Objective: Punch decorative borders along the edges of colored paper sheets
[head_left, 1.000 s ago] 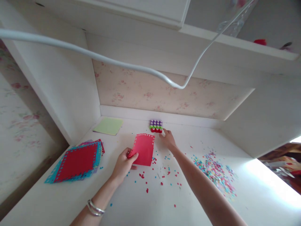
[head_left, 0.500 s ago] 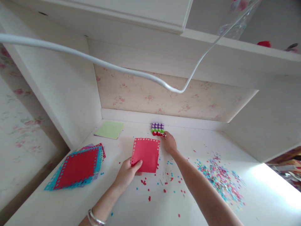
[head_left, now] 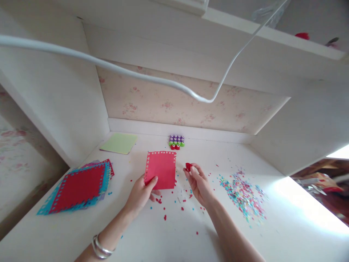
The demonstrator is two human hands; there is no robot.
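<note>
My left hand grips the lower left corner of a red paper sheet, thumb on top. Small punched holes run along the sheet's top and left edges. My right hand, just right of the paper, pinches a small red craft punch, apart from the sheet. Behind the paper, other small craft punches stand in rows of purple, green and red. To the left lies a stack of punched sheets, with a red sheet over a blue one.
A light green paper pad lies at the back left. Punched-out confetti is heaped on the right of the white table, with loose red and blue bits in the middle. A white cable hangs across the view.
My right hand has drawn back from the rows of punches with a red punch taken from the front row. My left hand still holds the red paper. The view has shifted somewhat.
</note>
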